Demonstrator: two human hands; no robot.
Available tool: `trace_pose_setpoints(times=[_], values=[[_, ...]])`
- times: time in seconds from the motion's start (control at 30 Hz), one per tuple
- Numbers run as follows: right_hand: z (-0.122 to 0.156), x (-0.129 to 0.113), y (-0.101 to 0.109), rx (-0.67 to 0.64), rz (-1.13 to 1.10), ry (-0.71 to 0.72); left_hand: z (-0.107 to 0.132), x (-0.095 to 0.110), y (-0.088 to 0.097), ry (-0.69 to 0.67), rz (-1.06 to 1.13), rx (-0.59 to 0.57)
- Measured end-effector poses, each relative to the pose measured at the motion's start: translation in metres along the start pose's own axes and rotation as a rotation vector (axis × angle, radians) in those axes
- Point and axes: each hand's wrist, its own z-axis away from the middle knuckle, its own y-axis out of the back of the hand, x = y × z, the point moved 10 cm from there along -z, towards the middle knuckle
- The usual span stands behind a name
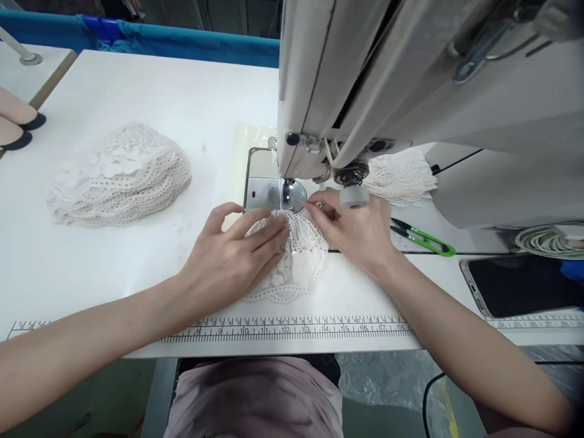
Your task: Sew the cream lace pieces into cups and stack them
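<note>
A white lace piece (pixel 292 274) with scalloped, holed edging lies gathered on the table just in front of the sewing machine's metal needle plate (pixel 264 193). My left hand (pixel 232 249) rests on it from the left, fingers stretched out and lying over its upper part. On the other side, close to the presser foot (pixel 287 190), my right hand (pixel 358 225) has thumb and forefinger pinched together. Something small and roundish shows by those fingers, too small to name. The machine head (pixel 314 109) stands above both hands and hides part of the area behind.
A stack of lace pieces (pixel 128 176) lies at the left, and more lace (pixel 401 176) sits behind my right hand. Green thread snips (pixel 424 238), a phone (pixel 524 285) and a coiled cord (pixel 547 240) are at the right. A printed ruler strip (pixel 287 329) runs along the front edge.
</note>
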Motion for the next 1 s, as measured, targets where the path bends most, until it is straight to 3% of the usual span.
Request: trace_pose_setpoints(times=[0.1, 0.2, 0.57, 1.0], values=[[0.007, -0.025, 0.003, -0.012, 0.046, 0.184, -0.004, -0.009, -0.003, 0.015, 0.051, 0.021], [0.013, -0.040, -0.003, -0.053, 0.145, 0.269, -0.006, -0.014, -0.006, 0.021, 0.060, 0.023], [0.010, -0.035, -0.012, -0.097, 0.254, 0.263, -0.006, -0.015, -0.010, 0.078, 0.035, 0.003], [0.009, -0.035, -0.010, -0.059, 0.285, 0.270, -0.008, -0.012, -0.008, 0.065, -0.036, 0.026]])
